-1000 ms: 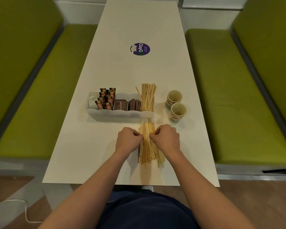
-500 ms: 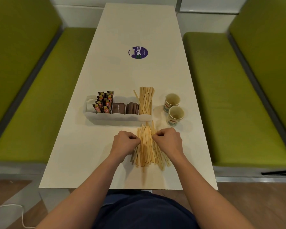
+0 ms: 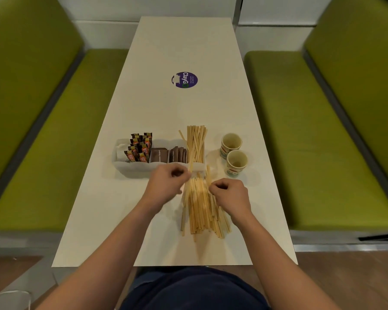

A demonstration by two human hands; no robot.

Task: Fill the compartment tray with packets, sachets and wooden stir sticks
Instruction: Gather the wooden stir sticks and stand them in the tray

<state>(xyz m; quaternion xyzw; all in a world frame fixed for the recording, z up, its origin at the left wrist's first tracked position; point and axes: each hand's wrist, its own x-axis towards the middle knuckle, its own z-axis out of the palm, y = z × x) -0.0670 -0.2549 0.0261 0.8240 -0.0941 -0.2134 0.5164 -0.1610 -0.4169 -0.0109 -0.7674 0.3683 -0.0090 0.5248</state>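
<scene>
A white compartment tray [image 3: 132,170] sits mid-table. It holds orange-brown sachets [image 3: 140,148], brown sugar packets [image 3: 159,155], darker packets [image 3: 177,155], and wooden stir sticks [image 3: 196,142] leaning out of its right end compartment. A loose pile of stir sticks [image 3: 199,211] lies fanned on the table just in front of the tray. My left hand [image 3: 166,185] is at the pile's far left corner, close to the tray's front wall, fingers pinched on sticks there. My right hand [image 3: 230,195] pinches sticks at the pile's right edge.
Two small paper cups [image 3: 232,142] [image 3: 237,161] stand right of the tray. A purple round sticker [image 3: 184,79] lies farther up the white table [image 3: 99,220]. Green benches [image 3: 43,142] flank the table on both sides.
My left hand has moved up from the pile's left side to the tray's front wall. The pile has fanned out wider at its near end. My right hand has stayed on the pile.
</scene>
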